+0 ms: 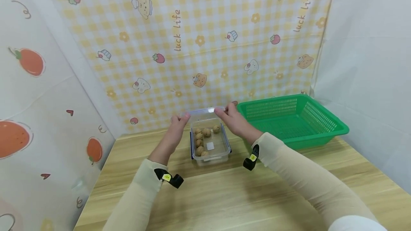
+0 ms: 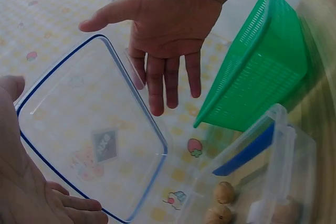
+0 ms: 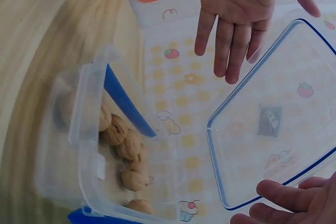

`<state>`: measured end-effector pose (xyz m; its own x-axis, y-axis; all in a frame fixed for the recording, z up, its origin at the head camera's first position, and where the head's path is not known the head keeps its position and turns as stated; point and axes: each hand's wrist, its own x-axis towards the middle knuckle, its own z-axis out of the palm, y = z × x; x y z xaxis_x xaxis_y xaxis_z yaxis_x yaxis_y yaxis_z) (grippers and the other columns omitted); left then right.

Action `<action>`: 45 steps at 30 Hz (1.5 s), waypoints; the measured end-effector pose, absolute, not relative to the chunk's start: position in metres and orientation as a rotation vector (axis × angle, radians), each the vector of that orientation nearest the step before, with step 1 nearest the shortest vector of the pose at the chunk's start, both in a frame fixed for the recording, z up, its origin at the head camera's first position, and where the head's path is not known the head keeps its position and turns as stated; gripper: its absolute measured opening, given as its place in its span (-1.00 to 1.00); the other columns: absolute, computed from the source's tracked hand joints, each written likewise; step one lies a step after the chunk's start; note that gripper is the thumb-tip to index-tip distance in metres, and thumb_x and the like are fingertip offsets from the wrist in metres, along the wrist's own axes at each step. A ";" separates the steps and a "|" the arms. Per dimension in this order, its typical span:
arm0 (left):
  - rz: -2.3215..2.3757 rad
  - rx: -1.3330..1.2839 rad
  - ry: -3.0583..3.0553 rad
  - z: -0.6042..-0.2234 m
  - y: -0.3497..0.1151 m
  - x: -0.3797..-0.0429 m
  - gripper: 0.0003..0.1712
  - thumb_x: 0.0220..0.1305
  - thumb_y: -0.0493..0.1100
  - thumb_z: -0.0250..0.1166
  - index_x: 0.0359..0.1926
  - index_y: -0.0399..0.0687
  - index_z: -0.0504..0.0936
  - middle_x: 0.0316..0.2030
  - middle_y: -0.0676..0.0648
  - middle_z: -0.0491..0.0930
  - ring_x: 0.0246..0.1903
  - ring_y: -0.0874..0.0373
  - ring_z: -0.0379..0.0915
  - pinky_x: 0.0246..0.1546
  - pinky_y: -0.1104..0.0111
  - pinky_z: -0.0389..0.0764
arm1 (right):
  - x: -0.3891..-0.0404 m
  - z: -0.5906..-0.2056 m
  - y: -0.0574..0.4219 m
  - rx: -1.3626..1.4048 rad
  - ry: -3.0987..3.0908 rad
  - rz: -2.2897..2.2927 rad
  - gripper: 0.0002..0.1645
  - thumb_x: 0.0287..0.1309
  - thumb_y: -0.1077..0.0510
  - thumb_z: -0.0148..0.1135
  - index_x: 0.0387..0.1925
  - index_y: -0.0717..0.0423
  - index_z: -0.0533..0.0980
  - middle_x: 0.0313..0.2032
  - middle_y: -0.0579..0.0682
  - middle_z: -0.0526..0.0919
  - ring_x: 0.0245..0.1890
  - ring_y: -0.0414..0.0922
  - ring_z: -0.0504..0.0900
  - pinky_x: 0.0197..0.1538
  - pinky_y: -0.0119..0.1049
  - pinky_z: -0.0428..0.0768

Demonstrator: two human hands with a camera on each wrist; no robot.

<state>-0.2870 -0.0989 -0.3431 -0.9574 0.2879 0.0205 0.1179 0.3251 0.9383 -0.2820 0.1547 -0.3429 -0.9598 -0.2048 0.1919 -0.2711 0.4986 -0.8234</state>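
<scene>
I am holding a clear lid point(image 1: 202, 111) with a blue seal line just above the far end of an open clear container point(image 1: 210, 142), which is sitting on the wooden worktop point(image 1: 224, 191) straight ahead of me. My left hand point(image 1: 177, 126) is supporting the lid's left edge and my right hand point(image 1: 232, 118) its right edge. In both wrist views the fingers point(image 2: 170, 80) are lying straight and slightly spread against the lid's edges, pressing it between the two hands rather than curling round it.

Inside the container are several walnuts point(image 1: 202, 139) along its left side and far end, plus a small white packet point(image 1: 210, 146). Blue latches are folded outward on the container's long sides.

I judge that the lid is being handled over the box, either just lifted off or about to be seated. Seating it would call for lining up its corners with the rim, lowering it flat, then snapping the latches.

A green plastic basket point(image 1: 295, 120) is standing on the worktop just right of my right hand. A small dark label shows at the lid's centre, but its print is too blurred to read. The yellow checked backdrop point(image 1: 192, 38) behind reads "luck life" twice, among cartoon puppies, strawberries and cupcakes.
</scene>
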 end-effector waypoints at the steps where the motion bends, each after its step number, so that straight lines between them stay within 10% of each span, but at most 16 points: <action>1: 1.695 0.363 2.430 -0.346 -0.099 -0.288 -0.04 0.47 0.44 -0.14 0.39 -0.31 -0.09 0.53 -0.40 -0.19 0.54 -0.29 -0.30 0.45 -0.24 -0.12 | -0.282 -0.346 0.154 0.426 -2.655 1.516 -0.13 0.39 -0.52 -0.22 0.10 0.22 0.15 -0.07 0.20 0.36 -0.20 0.07 0.43 -0.15 -0.07 0.44; 6: 1.733 0.345 2.423 -0.365 -0.095 -0.288 0.02 0.43 0.38 0.02 0.50 -0.21 -0.17 0.54 -0.40 -0.19 0.54 -0.30 -0.28 0.45 -0.25 -0.14 | -0.279 -0.362 0.148 0.395 -2.641 1.704 0.13 0.36 -0.46 0.00 0.52 0.23 -0.12 0.41 0.33 0.14 0.41 0.19 0.27 0.36 0.18 0.33; 15: 1.854 0.479 2.411 -0.398 -0.086 -0.289 -0.12 0.51 0.04 0.10 0.54 -0.32 -0.11 0.50 -0.40 0.07 0.49 -0.27 0.01 0.47 -0.07 0.08 | -0.276 -0.395 0.142 0.367 -2.554 1.767 0.20 0.28 -0.34 0.25 0.59 0.14 -0.16 0.48 0.24 0.19 0.49 0.15 0.18 0.44 0.16 0.23; 26: 1.819 0.606 2.474 -0.434 -0.086 -0.284 -0.04 0.45 0.06 0.25 0.59 -0.08 -0.13 0.46 -0.30 0.22 0.47 -0.25 0.08 0.47 -0.12 0.01 | -0.276 -0.430 0.147 0.502 -2.541 1.660 0.13 0.30 -0.23 0.30 0.64 -0.15 -0.15 0.48 0.02 0.30 0.47 0.08 0.27 0.42 0.17 0.26; 45: 1.631 0.655 2.528 -0.474 -0.096 -0.281 0.10 0.43 0.20 0.21 0.63 0.17 -0.37 0.53 -0.17 0.14 0.47 -0.14 0.13 0.46 -0.01 0.11 | -0.278 -0.473 0.151 0.658 -2.497 1.650 0.13 0.33 0.06 0.33 0.63 -0.03 -0.21 0.47 0.15 0.29 0.44 0.13 0.30 0.46 0.13 0.18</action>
<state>-0.2812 -0.0962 -0.4735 -0.9076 0.3819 0.1741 0.3161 0.3490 0.8822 -0.2779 0.1514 -0.4733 -0.9049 -0.3080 0.2936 -0.3909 0.3290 -0.8597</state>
